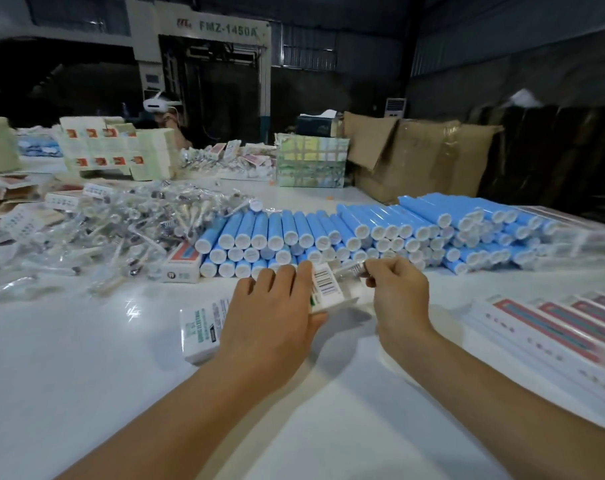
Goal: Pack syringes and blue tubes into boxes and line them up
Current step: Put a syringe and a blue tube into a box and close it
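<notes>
Now, mid-frame, the left hand (277,313) curls its grip round a small white box (323,289) with a barcode, tilted just above the white counter (86,358). Beside it the right hand (396,292) pinches a clear-wrapped syringe (353,268) at the box's upper end. Blue tubes (329,233) lie stacked just behind both hands, a heap of wrapped syringes (121,226) sits at middle left, and another white box (200,327) lies under the left wrist.
</notes>
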### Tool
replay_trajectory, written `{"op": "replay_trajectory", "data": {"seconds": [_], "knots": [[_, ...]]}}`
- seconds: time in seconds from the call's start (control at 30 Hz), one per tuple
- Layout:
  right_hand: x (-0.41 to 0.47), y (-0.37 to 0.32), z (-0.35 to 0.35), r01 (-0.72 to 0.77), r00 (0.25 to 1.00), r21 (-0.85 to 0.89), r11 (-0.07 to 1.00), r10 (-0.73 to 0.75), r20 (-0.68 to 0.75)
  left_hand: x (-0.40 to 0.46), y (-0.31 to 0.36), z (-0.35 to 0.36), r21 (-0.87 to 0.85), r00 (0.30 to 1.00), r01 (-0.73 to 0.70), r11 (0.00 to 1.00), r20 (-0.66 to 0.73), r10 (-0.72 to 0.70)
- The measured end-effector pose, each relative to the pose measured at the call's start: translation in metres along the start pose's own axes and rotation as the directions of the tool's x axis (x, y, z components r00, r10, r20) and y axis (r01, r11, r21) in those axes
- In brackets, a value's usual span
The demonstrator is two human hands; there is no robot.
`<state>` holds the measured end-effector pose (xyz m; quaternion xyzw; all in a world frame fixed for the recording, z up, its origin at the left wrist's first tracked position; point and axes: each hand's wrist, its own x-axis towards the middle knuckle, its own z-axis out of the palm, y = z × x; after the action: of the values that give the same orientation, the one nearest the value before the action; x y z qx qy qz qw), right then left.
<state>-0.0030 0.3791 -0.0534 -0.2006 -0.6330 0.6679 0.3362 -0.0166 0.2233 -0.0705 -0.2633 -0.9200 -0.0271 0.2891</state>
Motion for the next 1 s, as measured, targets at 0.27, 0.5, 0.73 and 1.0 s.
{"op": "replay_trajectory", "data": {"seconds": [0.27,0.5,0.73,1.0], "knots": [[-0.022,-0.003,0.008,-0.015,0.924,-0.074,0.997,0.042,0.381,0.001,0.001,0.0,-0.007,1.0,-0.005,1.0,-0.013,0.005],[-0.023,-0.007,-0.011,0.326,0.934,0.013,0.945,-0.324,0.148,0.004,-0.011,-0.003,-0.031,0.995,0.085,0.996,-0.048,-0.086],[-0.037,0.001,-0.007,0.42,0.861,-0.002,0.907,-0.398,0.318,0.005,-0.012,-0.006,-0.034,0.99,0.129,0.991,-0.05,-0.131],[-0.044,0.005,-0.002,0.395,0.856,-0.019,0.919,-0.36,0.37,0.002,-0.008,-0.002,0.002,0.994,0.091,0.996,-0.06,-0.091]]}}
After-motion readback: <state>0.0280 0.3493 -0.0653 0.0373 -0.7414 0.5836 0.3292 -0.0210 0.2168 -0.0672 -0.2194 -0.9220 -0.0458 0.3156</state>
